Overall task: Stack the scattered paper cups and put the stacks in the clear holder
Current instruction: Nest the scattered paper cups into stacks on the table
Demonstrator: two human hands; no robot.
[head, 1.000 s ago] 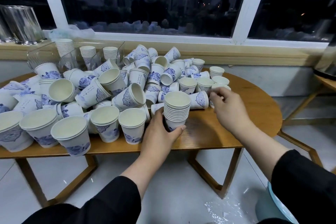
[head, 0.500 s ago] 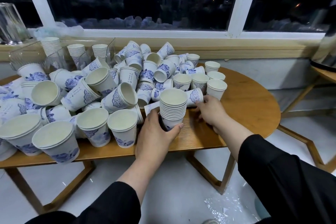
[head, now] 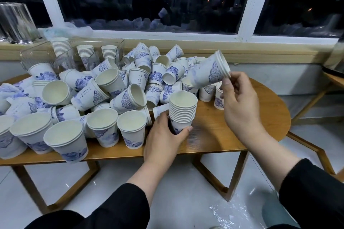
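**Cup stack gripped at the table edge, a lifted cup pinched by its rim**

The clear holder (head: 61, 57) stands at the back left of the wooden table (head: 260, 109), against the window ledge. Three stacks of paper cups sit in it side by side: the tall left stack (head: 61, 46), a middle stack (head: 85, 52) and a right stack (head: 108, 52). Which compartment each fills cannot be told through the clear walls.

The left hand (head: 163, 139) curls round the lower part of a growing stack (head: 183, 111), which stands upright near the table's front edge, its mouth open and empty. The right hand (head: 240, 102) pinches the rim of a lifted cup (head: 208, 72), tilted on its side in the air, base pointing left, above and to the right of that stack.

The loose pile (head: 115, 89) of white cups with blue floral print covers the table's left and middle; some lie on their sides, some stand upright along the front edge. Small dark characters run down a few cups, too small to read.

Bare wood shows at the table's right end and in front of the gripped stack. A clear jar (head: 16, 22) stands on the ledge at far left
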